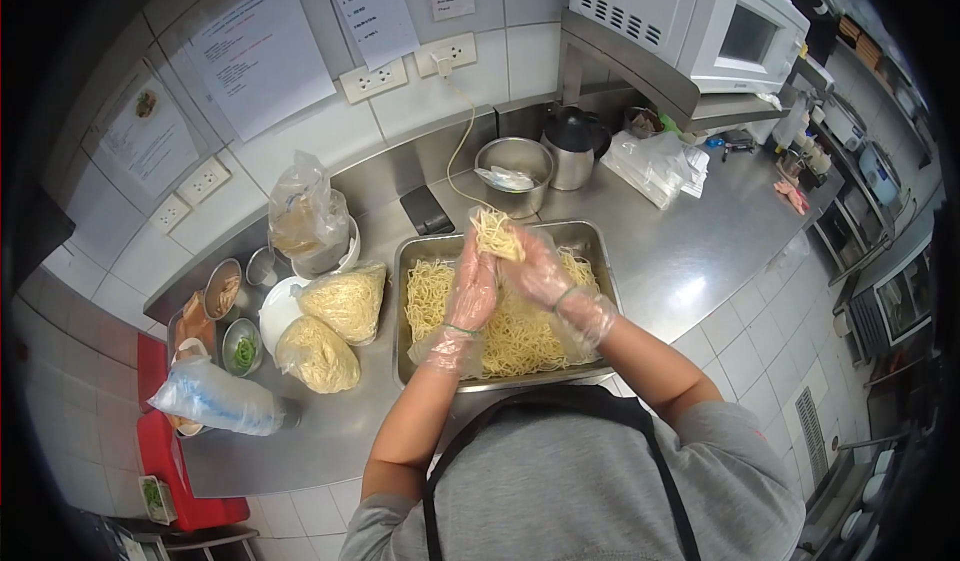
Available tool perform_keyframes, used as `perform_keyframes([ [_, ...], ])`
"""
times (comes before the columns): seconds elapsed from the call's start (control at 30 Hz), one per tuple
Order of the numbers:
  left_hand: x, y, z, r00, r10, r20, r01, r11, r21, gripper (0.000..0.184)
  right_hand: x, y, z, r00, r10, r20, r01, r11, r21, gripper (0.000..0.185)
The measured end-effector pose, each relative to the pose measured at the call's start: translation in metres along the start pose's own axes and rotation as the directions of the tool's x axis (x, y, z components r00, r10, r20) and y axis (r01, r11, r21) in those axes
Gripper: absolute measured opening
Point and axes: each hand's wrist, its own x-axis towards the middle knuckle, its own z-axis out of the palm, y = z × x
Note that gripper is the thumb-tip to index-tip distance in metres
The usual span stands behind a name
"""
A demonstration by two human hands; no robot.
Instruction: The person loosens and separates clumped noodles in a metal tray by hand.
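Observation:
Yellow noodles (520, 341) fill much of a rectangular metal tray (608, 261) on the steel counter. Over the tray's far half, a small bundle of noodles (496, 233) is held up between both hands. My left hand (474, 286), in a clear plastic glove, closes on the bundle from the left. From the right, my right hand (543, 273), gloved the same way, closes on it too. Greenish bands circle both gloved wrists. Left of the tray lie two clear bags of noodles, one nearer (318, 354) and one farther (345, 303).
Behind the tray stand a metal pot (520, 199) and a thermal jug (573, 151). A cord (456, 151) runs from the wall socket down behind the tray. Several bowls, including one of chopped greens (241, 349), and a bagged container (308, 211) stand left. A microwave (740, 41) sits on a shelf.

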Motion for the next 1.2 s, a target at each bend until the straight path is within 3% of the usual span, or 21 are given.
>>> perform_keyframes([
  [0.1,0.002,-0.016,0.011,0.973,-0.228,-0.044,0.170,0.827,-0.536,0.046,-0.012,0.009,0.008,0.994,-0.089,0.058,0.095,0.990,-0.105,0.031],
  [0.13,-0.002,-0.009,0.015,0.957,-0.283,-0.065,0.208,0.823,-0.529,0.042,-0.014,0.005,0.004,0.990,-0.092,0.104,0.100,0.992,-0.078,0.036],
  [0.23,-0.009,0.011,0.026,0.969,-0.247,-0.014,0.235,0.940,-0.248,0.044,0.006,0.006,-0.013,0.995,-0.069,0.068,0.082,0.972,-0.221,0.041],
  [0.27,-0.019,0.036,0.025,0.956,-0.293,0.029,0.294,0.945,-0.142,0.049,0.014,0.025,-0.018,0.998,-0.046,0.041,0.052,0.985,-0.161,0.049],
  [0.37,-0.020,0.012,0.029,0.985,-0.175,-0.006,0.174,0.982,-0.071,0.049,0.010,0.035,-0.012,0.996,-0.083,0.011,0.082,0.941,-0.328,0.050],
  [0.4,-0.017,-0.003,0.024,0.989,-0.145,0.012,0.146,0.987,-0.065,0.049,0.007,0.007,-0.008,0.985,0.162,0.051,-0.141,0.946,-0.293,0.052],
  [0.47,-0.009,-0.017,0.005,0.938,-0.319,0.135,0.279,0.926,0.256,0.046,-0.012,-0.001,0.006,0.981,0.034,0.190,0.043,0.919,-0.391,0.057],
  [0.5,-0.010,-0.018,0.005,0.961,-0.266,0.071,0.251,0.953,0.171,0.043,-0.019,-0.002,0.010,0.965,-0.024,0.261,0.137,0.894,-0.427,0.059],
  [0.53,-0.011,-0.019,0.006,0.977,-0.211,0.006,0.210,0.973,0.091,0.041,-0.021,0.010,0.007,0.936,-0.196,0.293,0.312,0.848,-0.428,0.063],
  [0.63,-0.007,-0.023,0.002,0.991,0.008,-0.132,-0.010,1.000,-0.008,0.033,0.000,0.022,-0.020,0.931,-0.025,0.364,0.158,0.928,-0.339,0.055],
  [0.73,0.000,-0.018,-0.022,0.989,0.139,-0.056,-0.112,0.934,0.340,0.038,0.008,0.022,-0.035,0.980,-0.031,0.195,0.013,0.996,0.093,0.037],
  [0.83,0.004,0.000,-0.031,0.974,0.218,-0.054,-0.153,0.820,0.552,0.035,0.014,0.003,-0.048,0.984,-0.104,0.144,0.140,0.952,-0.273,0.024],
  [0.87,0.005,0.012,-0.033,0.982,0.178,-0.054,-0.123,0.840,0.529,0.025,0.018,0.006,-0.051,0.964,-0.224,0.140,0.260,0.897,-0.356,0.021],
  [0.93,0.006,0.040,-0.035,0.994,0.096,-0.052,-0.060,0.873,0.484,0.010,0.022,-0.010,-0.052,0.993,-0.025,0.115,0.069,0.915,-0.397,0.021],
  [0.97,0.009,0.039,-0.037,0.984,0.174,-0.049,-0.129,0.865,0.485,0.009,0.023,-0.018,-0.053,0.992,0.074,0.101,-0.026,0.909,-0.415,0.022],
  [1.03,0.014,0.035,-0.040,0.945,0.325,-0.045,-0.263,0.833,0.487,0.018,0.022,-0.026,-0.059,0.962,0.163,0.220,-0.180,0.982,0.057,0.027],
  [1.07,0.015,0.032,-0.042,0.959,0.274,-0.069,-0.215,0.865,0.453,0.019,0.021,-0.027,-0.063,0.940,0.182,0.290,-0.267,0.920,0.287,0.030],
  [1.13,0.016,0.027,-0.045,0.980,0.167,-0.108,-0.115,0.918,0.380,0.021,0.028,-0.023,-0.077,0.906,0.083,0.414,-0.227,0.923,0.311,0.039],
  [1.2,0.020,0.025,-0.042,0.980,0.175,-0.097,-0.137,0.939,0.314,0.018,0.030,-0.025,-0.077,0.867,-0.021,0.498,-0.212,0.888,0.407,0.057],
])
